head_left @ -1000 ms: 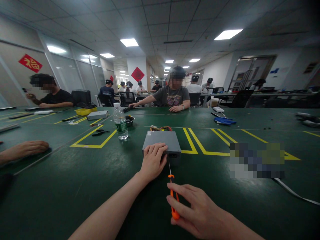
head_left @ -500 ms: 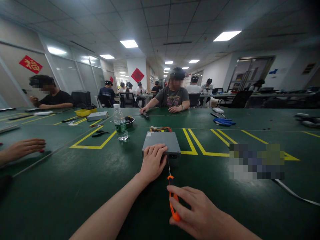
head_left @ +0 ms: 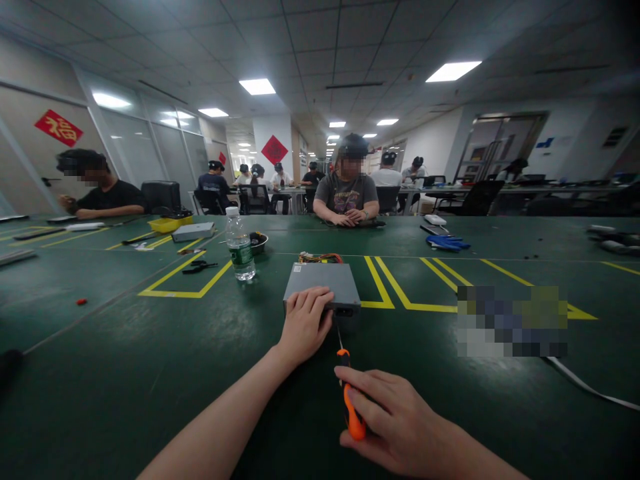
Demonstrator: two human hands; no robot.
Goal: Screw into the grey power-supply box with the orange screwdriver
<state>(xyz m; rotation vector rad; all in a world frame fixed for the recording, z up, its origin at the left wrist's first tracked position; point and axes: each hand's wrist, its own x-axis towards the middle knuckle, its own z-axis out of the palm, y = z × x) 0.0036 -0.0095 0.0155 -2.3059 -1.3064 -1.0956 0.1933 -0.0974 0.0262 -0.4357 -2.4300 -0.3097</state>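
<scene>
A grey computer power supply (head_left: 327,280) lies on the green table in front of me, its black power socket facing me. Coloured cables (head_left: 323,258) come out behind it. My left hand (head_left: 306,325) grips its near left corner, fingers on the top and thumb down the front. In my right hand (head_left: 387,417) is an orange and black screwdriver (head_left: 354,413), held between thumb and fingers. Its shaft points away from me, and the tip meets the front face below the socket; the exact contact point is hard to see.
A water bottle (head_left: 241,247) stands left of the power supply, with a small bowl (head_left: 259,243) behind it. Blue gloves (head_left: 447,243) lie at the back right. Yellow tape (head_left: 430,308) marks the table (head_left: 200,373). A person (head_left: 347,190) sits opposite.
The screwdriver's handle has turned in my right hand. My left hand stays put. A co-worker's hand at the left has gone from view, and the person opposite has drawn their hands together.
</scene>
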